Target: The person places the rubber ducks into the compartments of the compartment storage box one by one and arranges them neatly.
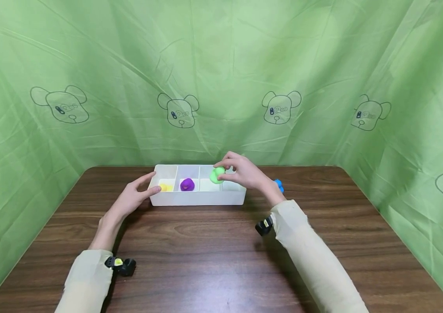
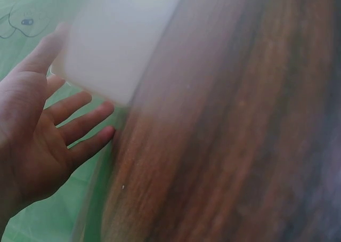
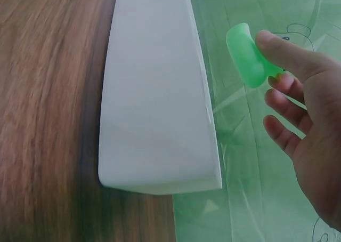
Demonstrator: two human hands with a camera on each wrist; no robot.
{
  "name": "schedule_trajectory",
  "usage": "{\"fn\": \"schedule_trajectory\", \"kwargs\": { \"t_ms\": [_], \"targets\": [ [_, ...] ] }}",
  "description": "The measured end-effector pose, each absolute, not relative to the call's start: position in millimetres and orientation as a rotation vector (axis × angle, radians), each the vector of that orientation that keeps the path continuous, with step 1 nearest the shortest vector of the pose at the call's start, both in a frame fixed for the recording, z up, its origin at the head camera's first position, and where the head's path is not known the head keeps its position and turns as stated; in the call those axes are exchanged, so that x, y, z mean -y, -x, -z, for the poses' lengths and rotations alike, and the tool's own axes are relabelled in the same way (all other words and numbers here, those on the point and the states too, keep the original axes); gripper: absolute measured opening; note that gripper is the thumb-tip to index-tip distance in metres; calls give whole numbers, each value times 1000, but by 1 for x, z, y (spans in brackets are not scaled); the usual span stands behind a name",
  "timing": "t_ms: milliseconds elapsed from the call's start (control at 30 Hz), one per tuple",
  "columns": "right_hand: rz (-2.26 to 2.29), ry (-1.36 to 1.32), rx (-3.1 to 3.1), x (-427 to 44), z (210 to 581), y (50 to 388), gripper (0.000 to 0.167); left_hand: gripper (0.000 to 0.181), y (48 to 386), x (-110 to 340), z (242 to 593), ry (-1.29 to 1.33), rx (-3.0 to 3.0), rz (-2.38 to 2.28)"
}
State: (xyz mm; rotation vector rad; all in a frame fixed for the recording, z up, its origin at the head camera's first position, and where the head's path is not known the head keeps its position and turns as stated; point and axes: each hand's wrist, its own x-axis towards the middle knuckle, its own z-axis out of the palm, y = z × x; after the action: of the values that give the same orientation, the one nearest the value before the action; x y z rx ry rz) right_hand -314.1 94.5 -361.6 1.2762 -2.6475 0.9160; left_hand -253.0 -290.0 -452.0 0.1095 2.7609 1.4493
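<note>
A white box [image 1: 198, 199] with several compartments in a row stands near the table's back edge. My left hand [image 1: 133, 195] touches its left end, thumb at the front corner and index finger farther back. In the left wrist view that hand's other fingers are spread and fairly straight. My right hand [image 1: 243, 171] pinches a bright green, rounded, lobed piece [image 1: 217, 175] above the third compartment from the left. The right wrist view shows the green piece [image 3: 248, 55] between thumb and fingers. A yellow piece [image 1: 166, 187] lies in the leftmost compartment, a purple rounded piece [image 1: 187, 184] beside it.
A small blue lumpy piece [image 1: 279, 185] lies on the table right of the box, partly hidden by my right wrist. The brown wooden table [image 1: 198, 252] meets a green curtain [image 1: 221, 65] at its back and sides.
</note>
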Motion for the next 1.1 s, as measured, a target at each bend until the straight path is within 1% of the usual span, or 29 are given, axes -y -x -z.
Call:
{"fn": "schedule_trajectory", "kwargs": {
  "t_ms": [333, 767, 1100],
  "targets": [
    [-834, -1321, 2705, -70, 358, 327, 38, 82, 253, 291, 450, -104, -2760, -1446],
    [-597, -1327, 2814, -49, 367, 339, 38, 80, 252, 288, 451, -129, -2759, -1473],
    [-538, -1333, 2846, -46, 365, 345, 36, 82, 252, 289, 449, -118, -2762, -1461]
  ]
}}
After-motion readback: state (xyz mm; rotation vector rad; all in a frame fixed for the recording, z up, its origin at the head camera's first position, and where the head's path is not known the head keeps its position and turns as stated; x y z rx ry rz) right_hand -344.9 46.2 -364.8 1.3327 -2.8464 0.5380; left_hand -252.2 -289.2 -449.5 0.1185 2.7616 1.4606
